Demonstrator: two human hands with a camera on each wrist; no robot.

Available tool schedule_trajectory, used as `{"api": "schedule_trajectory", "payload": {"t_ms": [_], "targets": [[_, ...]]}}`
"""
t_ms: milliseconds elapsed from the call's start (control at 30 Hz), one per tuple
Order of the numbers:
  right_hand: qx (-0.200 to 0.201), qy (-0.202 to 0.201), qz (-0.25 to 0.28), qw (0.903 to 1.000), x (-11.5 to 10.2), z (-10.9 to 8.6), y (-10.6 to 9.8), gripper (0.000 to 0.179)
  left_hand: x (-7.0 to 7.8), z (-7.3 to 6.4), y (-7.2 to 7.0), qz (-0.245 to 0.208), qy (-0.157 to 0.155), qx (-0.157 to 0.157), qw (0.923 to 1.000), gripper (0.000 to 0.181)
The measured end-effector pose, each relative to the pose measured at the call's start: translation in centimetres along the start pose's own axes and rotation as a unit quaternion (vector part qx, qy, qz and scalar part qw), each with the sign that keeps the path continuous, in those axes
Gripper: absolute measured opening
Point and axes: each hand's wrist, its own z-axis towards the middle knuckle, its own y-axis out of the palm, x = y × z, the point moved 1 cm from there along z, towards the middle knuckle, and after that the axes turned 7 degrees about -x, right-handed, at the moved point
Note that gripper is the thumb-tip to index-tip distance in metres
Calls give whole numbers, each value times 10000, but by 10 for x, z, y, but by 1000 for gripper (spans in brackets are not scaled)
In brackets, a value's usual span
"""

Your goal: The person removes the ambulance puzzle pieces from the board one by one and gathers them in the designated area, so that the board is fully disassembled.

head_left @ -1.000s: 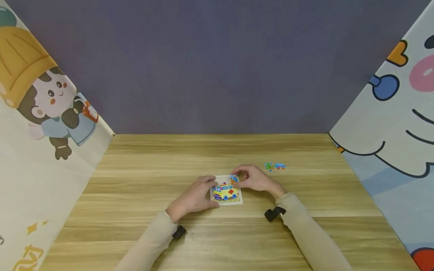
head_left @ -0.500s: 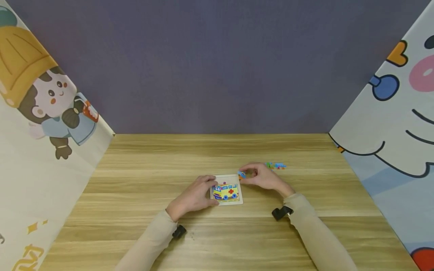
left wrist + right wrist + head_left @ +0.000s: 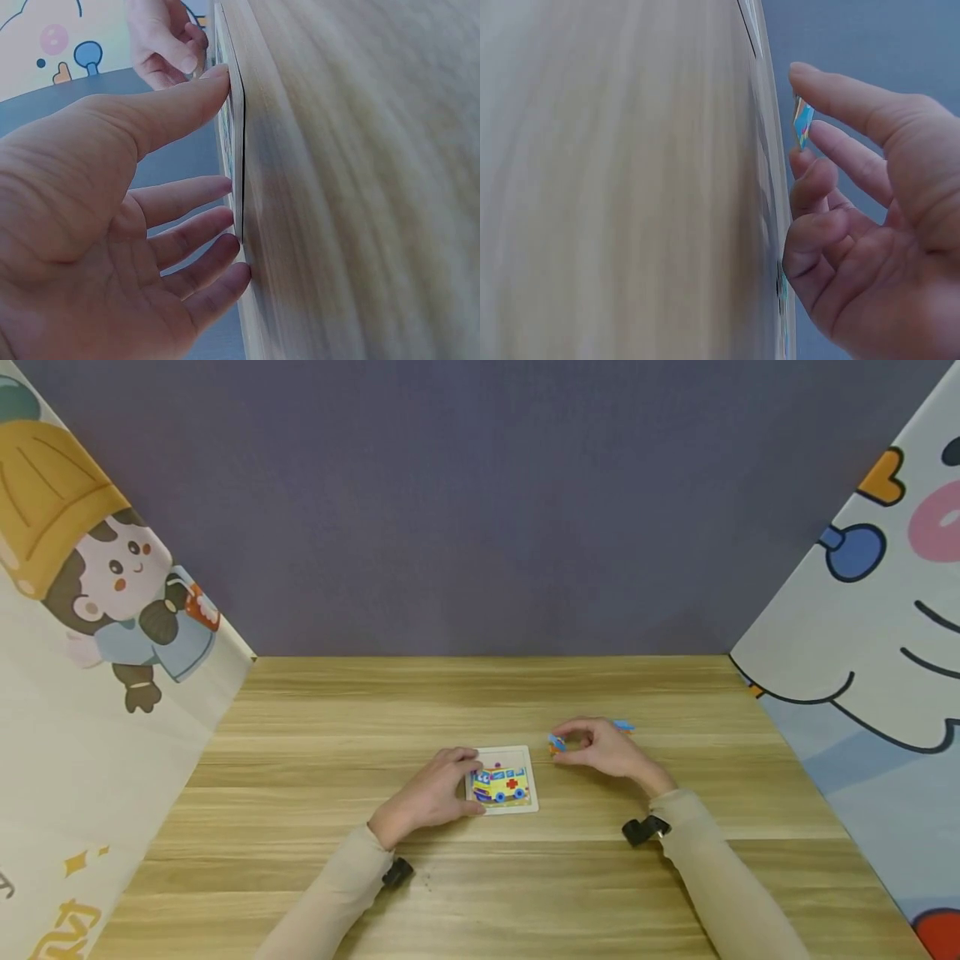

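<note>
A small square jigsaw puzzle board (image 3: 510, 811) with a pale frame lies on the table in the head view. Its lower part shows a yellow ambulance picture (image 3: 501, 785); the strip above that is bare. My left hand (image 3: 431, 795) rests on the board's left side. In the left wrist view its thumb and fairly straight fingers touch the board's face and edge. Right of the board, my right hand (image 3: 603, 749) pinches a blue and orange puzzle piece (image 3: 803, 123) between thumb and fingertip, on edge and just over the table.
Another blue puzzle piece (image 3: 624, 726) lies on the table behind the right hand, partly hidden by it. The wooden table (image 3: 480, 893) meets a dark back wall (image 3: 480, 510), with cartoon-printed panels on both sides.
My right hand has lifted the blue and orange puzzle piece off the board's upper right corner and carried it rightward. My left hand has stayed on the board.
</note>
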Motion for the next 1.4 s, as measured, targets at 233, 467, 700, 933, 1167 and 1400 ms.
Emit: {"api": "schedule_trajectory", "payload": {"t_ms": [233, 467, 700, 933, 1167, 1400], "targets": [[97, 178, -81, 9998, 11, -10, -14, 52, 0, -1, 0, -1, -26, 8, 10000, 71], [299, 275, -296, 9987, 22, -22, -33, 54, 0, 0, 0, -38, -34, -9, 10000, 69], [366, 315, -308, 9984, 31, -36, -50, 55, -1, 0, 1, -13, -37, 2, 10000, 70], [547, 487, -568, 9957, 40, -47, -64, 53, -1, 0, 0, -97, 4, -1, 10000, 68], [580, 613, -570, 9948, 47, -53, -74, 54, -1, -1, 0, -116, -16, -25, 9999, 68], [614, 655, -819, 9926, 52, -55, -83, 55, -1, -1, 0, -108, -23, -15, 9999, 68]]}}
